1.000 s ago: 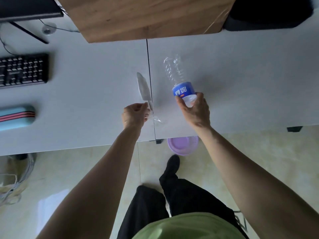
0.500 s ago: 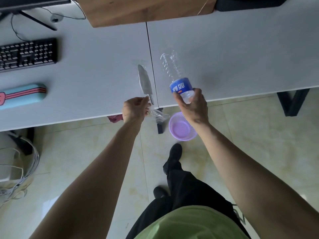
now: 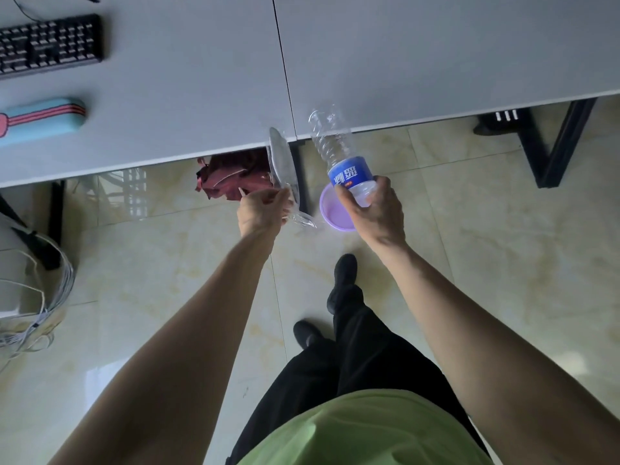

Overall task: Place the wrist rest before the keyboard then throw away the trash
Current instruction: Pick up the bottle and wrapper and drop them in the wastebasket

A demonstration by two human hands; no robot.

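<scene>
Bottle (image 3: 339,156) and wrapper (image 3: 283,162) now off the desk (image 3: 188,95), above floor.

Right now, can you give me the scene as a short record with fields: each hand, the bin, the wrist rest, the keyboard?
left hand: holds a clear plastic wrapper
right hand: holds an empty plastic bottle with a blue label
bin: purple basket on the floor, partly hidden by the right hand
wrist rest: on the desk, before the keyboard
keyboard: black, at the desk's far left
</scene>
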